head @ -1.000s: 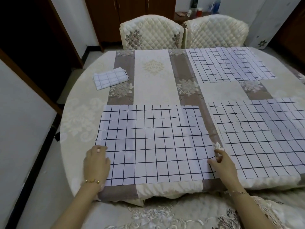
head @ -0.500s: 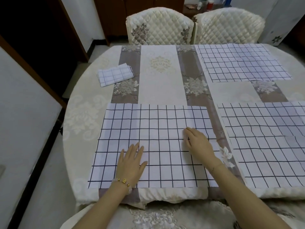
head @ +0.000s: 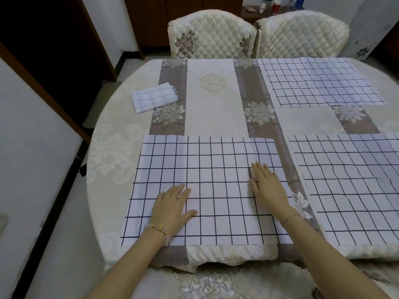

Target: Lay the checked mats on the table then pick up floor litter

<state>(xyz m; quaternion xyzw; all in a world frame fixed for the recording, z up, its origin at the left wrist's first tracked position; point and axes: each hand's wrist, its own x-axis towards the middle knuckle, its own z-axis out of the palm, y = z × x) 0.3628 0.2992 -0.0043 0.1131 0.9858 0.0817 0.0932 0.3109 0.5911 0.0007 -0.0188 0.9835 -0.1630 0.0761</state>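
A white checked mat (head: 207,167) lies flat at the near edge of the table (head: 114,152). My left hand (head: 173,203) rests flat on its near left part, fingers straight. My right hand (head: 267,186) lies flat on its right part, fingers straight and pointing away. A second checked mat (head: 349,186) is spread to the right, and a third (head: 319,83) at the far right. One folded checked mat (head: 154,98) sits at the far left of the table.
Two quilted cream chairs (head: 211,35) stand behind the table. A patterned chair back (head: 226,283) is right below me. Pale floor (head: 54,244) and a dark doorway (head: 49,39) lie to the left. Bottles stand on a cabinet (head: 274,7) at the back.
Both hands left the mat's near corners and moved inward onto its surface, now lying flat; since half a second ago they have slid slightly farther apart.
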